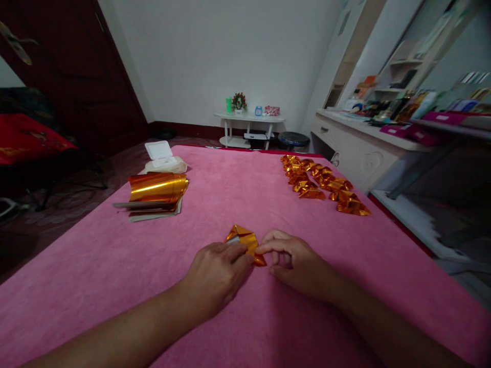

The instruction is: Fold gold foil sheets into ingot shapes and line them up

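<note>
A partly folded piece of gold foil paper point(249, 239) lies on the pink cloth in front of me, with some pale backing showing at its left. My left hand point(220, 271) holds it down, fingers close together over its lower left part. At the right edge of the paper, my right hand point(295, 260) touches the fold with its index fingertip. The right thumb stands apart from that finger, and the other fingers are curled. To the left lies a stack of gold foil sheets point(157, 189). Folded gold foil pieces point(307, 176) sit in rows at the far right.
The pink cloth point(115, 286) covers the broad table. A white open box point(159, 152) stands behind the stack at the left. Beyond the far edge are a small white table point(251, 116) and a round stool point(293, 139). A cluttered white dresser point(353, 133) stands at the right.
</note>
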Demonstrator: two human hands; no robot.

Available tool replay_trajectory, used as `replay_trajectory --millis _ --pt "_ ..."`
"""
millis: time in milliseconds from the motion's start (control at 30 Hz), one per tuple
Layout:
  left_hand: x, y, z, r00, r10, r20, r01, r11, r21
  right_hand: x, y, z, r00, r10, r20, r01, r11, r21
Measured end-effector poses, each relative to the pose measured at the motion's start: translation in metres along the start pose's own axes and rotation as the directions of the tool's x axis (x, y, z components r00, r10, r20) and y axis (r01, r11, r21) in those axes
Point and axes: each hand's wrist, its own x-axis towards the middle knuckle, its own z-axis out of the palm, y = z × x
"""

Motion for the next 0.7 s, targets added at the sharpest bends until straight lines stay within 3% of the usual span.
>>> replay_trajectory --millis 200,433,700 --pt "-0.0036 -0.0029 -0.0018 0.995 0.018 -0.101 -0.022 0.999 -0.037 -0.0027 0.0012 0.0018 1.0 0.022 -0.017 -0.021 0.998 0.064" --pt "-0.0068 -0.0054 -0.0019 0.988 -0.062 -0.139 0.034 0.98 -0.195 -0.0042 -0.002 0.0007 1.0 -0.017 0.013 0.016 0.997 0.071" --pt "-0.0078 -0.005 -0.0035 0.993 -0.091 -0.078 0.07 0.968 -0.239 -0.0042 -0.0008 0.005 0.984 -0.175 -0.046 0.161 0.963 -0.216"
